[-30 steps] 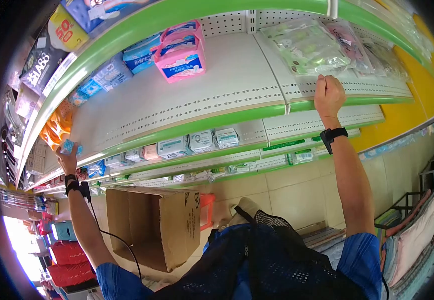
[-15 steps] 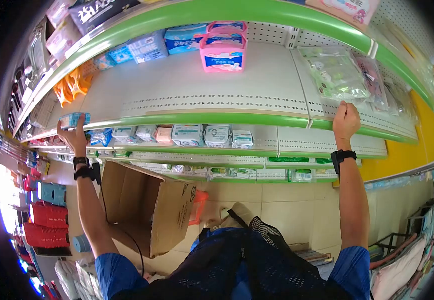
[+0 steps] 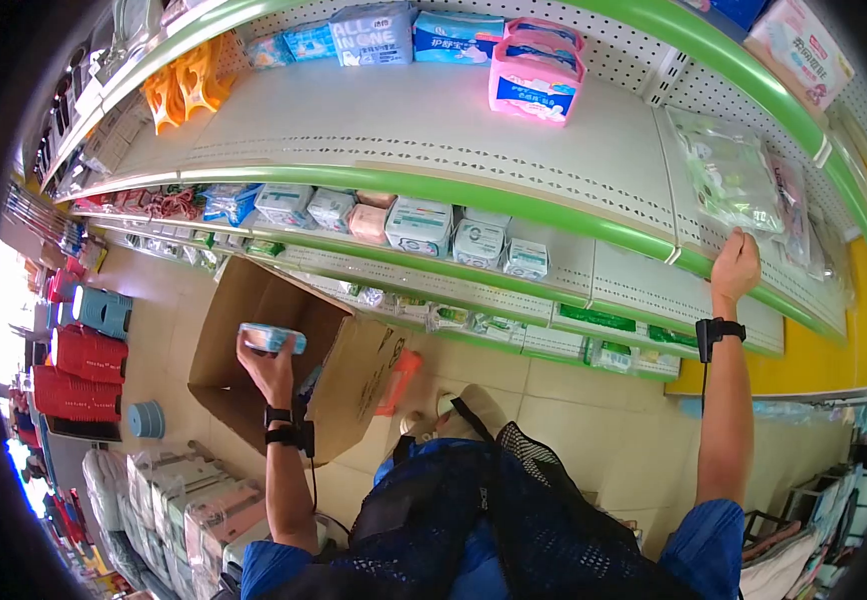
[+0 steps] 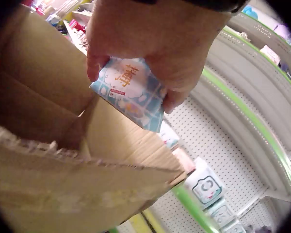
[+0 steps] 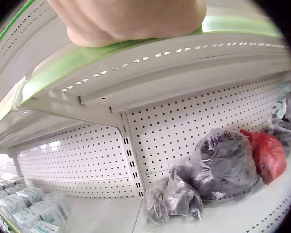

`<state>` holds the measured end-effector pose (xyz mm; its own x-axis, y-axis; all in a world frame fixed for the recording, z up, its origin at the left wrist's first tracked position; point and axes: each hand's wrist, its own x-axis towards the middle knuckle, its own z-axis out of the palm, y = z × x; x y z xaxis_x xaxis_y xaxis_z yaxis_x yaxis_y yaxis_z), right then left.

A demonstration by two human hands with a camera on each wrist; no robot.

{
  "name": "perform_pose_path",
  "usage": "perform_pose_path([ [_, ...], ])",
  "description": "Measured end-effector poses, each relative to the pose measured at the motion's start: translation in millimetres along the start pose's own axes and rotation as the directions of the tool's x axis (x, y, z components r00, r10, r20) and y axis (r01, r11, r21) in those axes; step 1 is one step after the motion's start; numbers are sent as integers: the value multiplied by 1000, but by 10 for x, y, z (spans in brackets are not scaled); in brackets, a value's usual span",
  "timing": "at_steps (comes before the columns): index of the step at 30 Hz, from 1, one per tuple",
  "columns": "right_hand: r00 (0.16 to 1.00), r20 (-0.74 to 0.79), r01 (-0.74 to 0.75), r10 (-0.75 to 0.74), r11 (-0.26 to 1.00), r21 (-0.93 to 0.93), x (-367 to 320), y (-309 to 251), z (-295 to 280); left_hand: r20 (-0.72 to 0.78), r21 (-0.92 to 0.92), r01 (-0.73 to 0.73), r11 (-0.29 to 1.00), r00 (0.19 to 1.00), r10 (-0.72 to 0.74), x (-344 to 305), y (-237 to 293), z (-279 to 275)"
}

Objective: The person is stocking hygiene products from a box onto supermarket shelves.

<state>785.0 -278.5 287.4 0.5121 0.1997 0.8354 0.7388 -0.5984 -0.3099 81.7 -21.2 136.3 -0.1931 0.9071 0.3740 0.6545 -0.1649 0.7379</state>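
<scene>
My left hand grips a small blue-and-white soft packet over the mouth of a cardboard box. Up close in the left wrist view, the packet shows orange lettering and a checked print, with thumb and fingers on opposite sides of it. My right hand rests with curled fingers at the green front edge of the upper shelf. Right by its knuckles lies a clear plastic package with a green print. The right wrist view has only the underside of the hand over that edge.
Pink pad packs and blue packs stand along the shelf's back. Orange items are at its left. Several white packs line the shelf below. Grey and red bags lie under the right hand. An orange stool stands beside the box.
My left hand has carried the packet off the left end of the upper shelf and down over the box. The right hand stays at the shelf edge while the head view shifts left.
</scene>
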Motion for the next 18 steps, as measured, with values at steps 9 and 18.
perform_pose_path([
  [9, 999, 25, -26, 27, 999, -31, 8, 25, 8, 233, 301, 247, 921, 918, -322, -327, -742, 233],
  [18, 998, 33, -47, 47, 999, -5, 15, 21, 4, 568, 171, 188, 967, 783, -252, -579, -1089, 387],
])
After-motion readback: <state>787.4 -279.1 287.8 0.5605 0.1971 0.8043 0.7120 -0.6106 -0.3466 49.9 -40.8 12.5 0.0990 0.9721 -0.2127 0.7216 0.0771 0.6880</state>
